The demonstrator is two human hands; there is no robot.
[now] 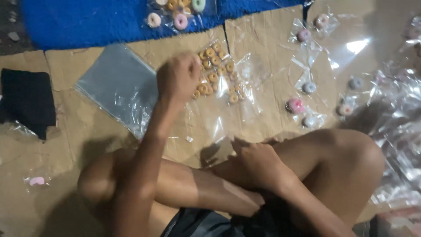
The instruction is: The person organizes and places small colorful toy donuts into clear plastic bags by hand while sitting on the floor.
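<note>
Bare crossed legs [245,184] nearest, right hand [254,160] resting low by the shin, fingers curled under, whether shut on anything impossible to tell. Further out, left hand [177,79] fisted tight over a clear bag of small tan rings [217,72], seemingly pinching its near-left edge though the grip is blurred; bag flat on brown cardboard [79,127], clear plastic sheet [116,85] just beside on the left, open cardboard between sheet and black cloth [26,103] at the left edge. Farther right, single bagged pink ring [295,105] among loose cellophane; farthest, blue mat [87,19] meeting the cardboard's far edge.
</note>
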